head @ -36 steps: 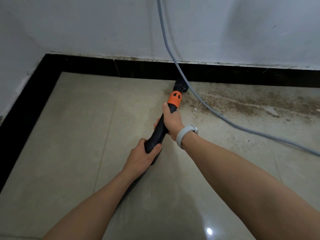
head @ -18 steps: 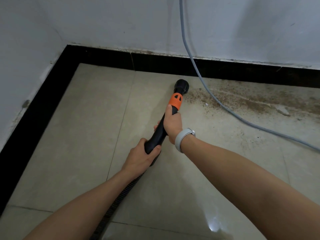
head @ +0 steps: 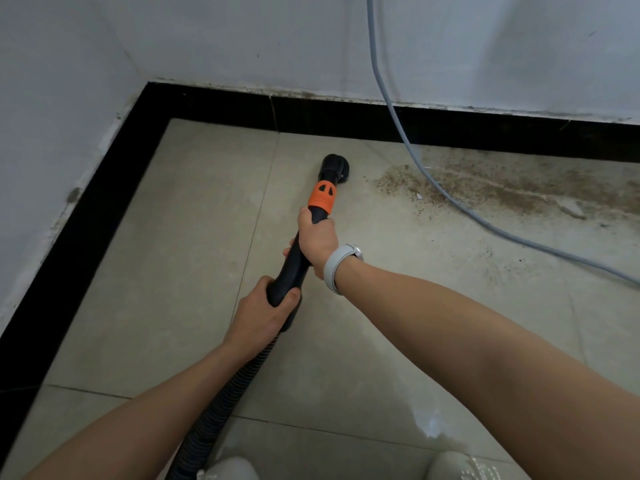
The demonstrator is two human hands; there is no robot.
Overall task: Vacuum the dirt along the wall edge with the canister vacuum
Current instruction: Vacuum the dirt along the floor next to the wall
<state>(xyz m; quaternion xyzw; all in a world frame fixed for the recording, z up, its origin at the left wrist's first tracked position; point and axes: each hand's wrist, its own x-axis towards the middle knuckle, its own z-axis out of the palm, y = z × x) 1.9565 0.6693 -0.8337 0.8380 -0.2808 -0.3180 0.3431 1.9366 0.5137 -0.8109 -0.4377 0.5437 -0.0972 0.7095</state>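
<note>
A black vacuum wand with an orange collar (head: 322,195) points away from me at the floor. Its round black nozzle (head: 334,167) sits on the beige tile, a short way off the black skirting (head: 311,116). My right hand (head: 317,239) grips the wand just below the orange collar; a white watch is on that wrist. Lower down, my left hand (head: 263,315) grips the wand's black end, where the ribbed hose (head: 221,410) starts. Brown dirt (head: 485,188) lies along the wall to the right of the nozzle.
A grey cable (head: 401,133) hangs down the white wall and runs across the dirt toward the right edge. The room corner is at the upper left. Two light shoe tips (head: 460,465) show at the bottom edge. A pale flake (head: 571,209) lies in the dirt.
The nozzle has drawn back from the skirting and away from the dirt's left edge, toward me. The view has shifted, showing more of the corner. Both hands keep their grip.
</note>
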